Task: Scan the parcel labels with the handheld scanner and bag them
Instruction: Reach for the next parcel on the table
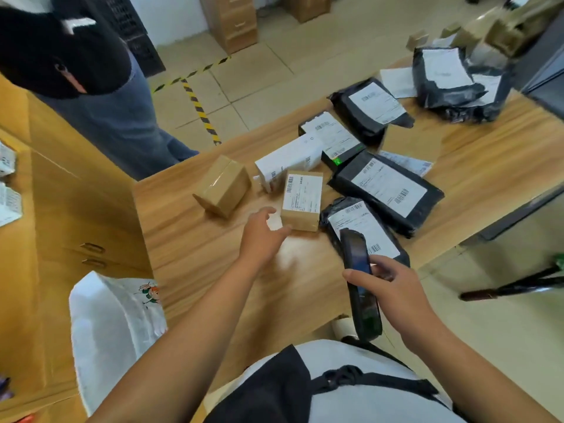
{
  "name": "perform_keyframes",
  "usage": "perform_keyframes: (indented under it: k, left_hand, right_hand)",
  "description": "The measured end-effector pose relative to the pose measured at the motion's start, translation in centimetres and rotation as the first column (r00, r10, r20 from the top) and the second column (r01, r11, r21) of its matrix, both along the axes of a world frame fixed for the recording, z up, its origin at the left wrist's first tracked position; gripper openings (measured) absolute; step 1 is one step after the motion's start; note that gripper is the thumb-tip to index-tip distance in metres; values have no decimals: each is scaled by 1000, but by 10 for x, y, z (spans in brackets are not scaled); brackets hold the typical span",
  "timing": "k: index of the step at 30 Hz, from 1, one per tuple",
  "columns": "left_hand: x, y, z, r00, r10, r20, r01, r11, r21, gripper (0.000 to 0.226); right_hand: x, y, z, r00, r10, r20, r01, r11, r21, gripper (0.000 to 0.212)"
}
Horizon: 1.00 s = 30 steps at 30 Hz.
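Head view: the left hand [262, 232] reaches over the wooden surface [195, 264], fingers apart and holding nothing, tips just beside the labelled cardboard box [302, 203] at its 1 o'clock. The right hand [393, 283] has its fingers clamped round the handheld scanner [354, 251], whose head overlaps a black mailer bag [357, 222]. A white plastic bag [113, 325] sits at 8 o'clock.

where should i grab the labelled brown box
Across its narrow width at the near end, from above left. The brown box lies flat, label up; the left hand is by that corner, a white box crowds the far end.
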<state>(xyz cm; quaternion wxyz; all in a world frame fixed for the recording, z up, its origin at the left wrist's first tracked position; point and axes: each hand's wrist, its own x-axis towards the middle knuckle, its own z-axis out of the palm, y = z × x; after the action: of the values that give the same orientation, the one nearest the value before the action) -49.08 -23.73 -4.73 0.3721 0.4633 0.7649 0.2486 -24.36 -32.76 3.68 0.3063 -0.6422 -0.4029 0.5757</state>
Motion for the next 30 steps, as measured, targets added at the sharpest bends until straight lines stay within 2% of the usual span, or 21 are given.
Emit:
perform_keyframes:
  k: [3, 5, 7, 11, 14, 17, 20, 21, 22, 24, 25, 30]
  left_hand:
    - [34, 25, 3, 993, -35, -111, 30, 999, -45, 94]
    - [52, 37, 3, 985, -17, -173, 8, 998, -56, 107]
    - [66, 45, 0, 971, -3, -240, -16, 997, -76, 112]
    - [82, 52, -5, 942, 39, -332, -83, 990, -118, 113]
    - [85, 51, -7, 937, 91, -337, -135, 985, -111, 112]
    - [79, 42, -5, 959, 146, -244, -176, 978, -107, 117]
    - [64, 25, 0, 960, 257, -110, -266, 960, -82, 109]
    - [57, 17, 1, 954, 295, -55, -299, 951, -83, 104]
    - [51, 7, 3, 945, 326, 17, -323, 942, -95, 99]
    - [38, -16, 6, 909, 373, 189, -349, 926, -147, 83]
    - [32, -28, 7, 883, 392, 258, -355, 917, -181, 73]
    - [19, -92, 7, 736, 462, 494, -347, 885, -311, 45]
  right_hand:
    - [22, 8, -4, 998, -66, -18, 66, 998, -5, 26]
    - [33, 13, -3, 996, -87, -37, 86, 996, -16, 24]
    - [44, 19, -7, 996, -76, -41, 76, 997, -17, 21]
    - [62, 31, -13, 995, -91, -41, 90, 996, -29, 42]
    - [74, 41, -16, 995, -76, -60, 75, 997, -19, 37]
    - [80, 52, -18, 997, -38, -62, 37, 999, -20, 37]
    - [81, 63, -20, 998, 35, -50, -37, 999, -34, 67]
    - [80, 67, -21, 997, 64, -54, -65, 997, -34, 68]
    - [79, 69, -21, 993, 93, -68, -95, 995, -22, 59]
    - [76, 75, -21, 987, 126, -100, -128, 992, -9, 29]
    - [74, 77, -21, 983, 150, -104, -151, 989, -3, 23]
    - [60, 83, -20, 947, 304, -106, -308, 951, -21, 42]
